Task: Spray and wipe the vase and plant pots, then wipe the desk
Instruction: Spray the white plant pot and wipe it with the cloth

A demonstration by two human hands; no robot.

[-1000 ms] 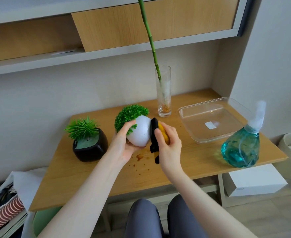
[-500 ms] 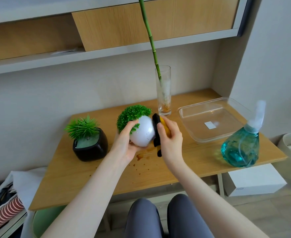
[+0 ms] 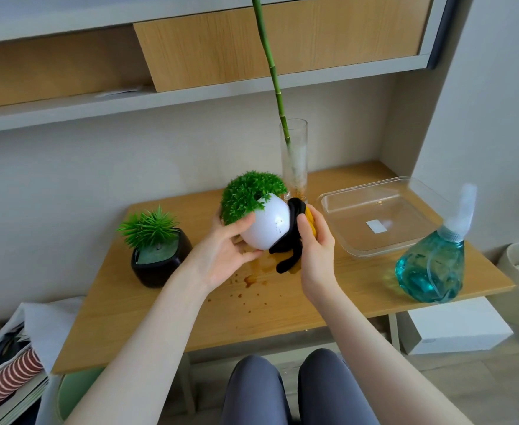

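Left hand [image 3: 221, 259] cups the white pot [image 3: 267, 225] from below and the side, fingers wrapped on its round body, thumb near the rim under the foliage. Pot is lifted clear of the desk [image 3: 282, 308] and tipped toward the left. Right hand [image 3: 316, 256] is closed on a black and yellow cloth [image 3: 295, 231], pressing it flat against the pot's right flank; a black tail of cloth hangs loose below.

Step in hand, as I read it: wiping the white pot. A few dark specks show on its side near the cloth.

Risks:
- Pot is smooth and round and may be damp from spray. Wiping pressure from the right could roll it out of the left palm.
- The tilt could loosen the green plant [image 3: 249, 194] or spill whatever fills the pot.
- Glass vase [image 3: 295, 161] with its tall stem [image 3: 270, 62] stands just behind the hands; a backward sweep of the right hand could knock it over.
- Brown stain and splatter [image 3: 252, 277] lies on the desk directly beneath. Setting the clean pot down there would soil its base again.

Around: black pot [image 3: 160, 259] with spiky plant to the left, apart from the hands. Clear empty tray [image 3: 374, 216] to the right, spray bottle [image 3: 429, 265] near the front right edge, well clear. Nothing blocks the wiping itself; only the vase crowds it.
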